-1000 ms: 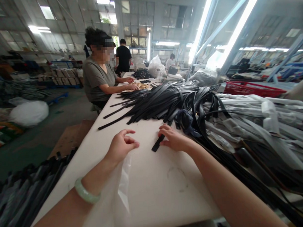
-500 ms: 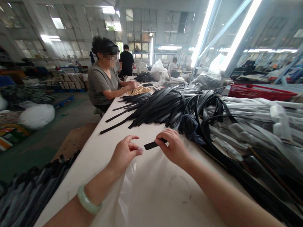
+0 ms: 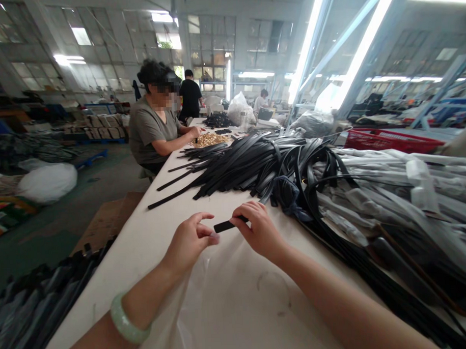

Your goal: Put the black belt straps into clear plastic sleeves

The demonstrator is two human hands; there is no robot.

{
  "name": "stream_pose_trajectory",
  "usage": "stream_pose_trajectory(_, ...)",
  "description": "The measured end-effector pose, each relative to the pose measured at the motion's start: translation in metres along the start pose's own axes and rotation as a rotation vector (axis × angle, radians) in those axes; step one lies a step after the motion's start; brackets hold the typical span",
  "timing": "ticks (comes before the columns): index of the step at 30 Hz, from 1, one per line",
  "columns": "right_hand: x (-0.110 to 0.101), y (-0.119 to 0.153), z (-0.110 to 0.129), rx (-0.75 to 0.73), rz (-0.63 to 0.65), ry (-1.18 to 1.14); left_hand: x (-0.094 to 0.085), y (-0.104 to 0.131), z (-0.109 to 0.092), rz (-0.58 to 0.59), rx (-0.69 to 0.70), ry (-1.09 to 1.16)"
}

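Note:
My right hand [image 3: 258, 227] pinches a short black strap [image 3: 224, 225] between thumb and fingers above the pale table. The strap's flat end sticks out to the left, and the rest of it is hidden in the hand. Just left of that end is my left hand [image 3: 191, 242], its thumb and fingers curved but apart. A pale green bangle [image 3: 125, 321] circles the left wrist. Past both hands lies a big heap of long black straps [image 3: 236, 166], some with ends spread toward the left edge.
Dark blue cloth [image 3: 289, 198] and white-wrapped strips [image 3: 394, 189] lie to the right, near a red crate [image 3: 392, 141]. A seated co-worker [image 3: 155, 126] handles something by a gold-coloured pile [image 3: 211, 139]. More dark strips [image 3: 42, 298] stand below the table's left edge.
The whole view has shifted slightly, so things sit a little further left. The strap's end has come closer to my left fingers, still held in my right hand.

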State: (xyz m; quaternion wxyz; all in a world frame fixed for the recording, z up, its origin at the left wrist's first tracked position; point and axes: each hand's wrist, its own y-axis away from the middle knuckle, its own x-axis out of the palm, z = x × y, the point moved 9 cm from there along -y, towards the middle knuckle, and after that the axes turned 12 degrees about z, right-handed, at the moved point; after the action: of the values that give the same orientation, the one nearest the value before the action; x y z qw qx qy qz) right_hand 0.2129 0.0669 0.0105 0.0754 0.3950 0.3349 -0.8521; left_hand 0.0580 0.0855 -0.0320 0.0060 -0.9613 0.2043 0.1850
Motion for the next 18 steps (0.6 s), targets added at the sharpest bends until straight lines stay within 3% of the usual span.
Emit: stream_pose_trajectory(18,0.006,-0.001,-0.002,-0.02,0.073,0.005,0.005,-0.004,0.013,0.048,-0.068,0.186)
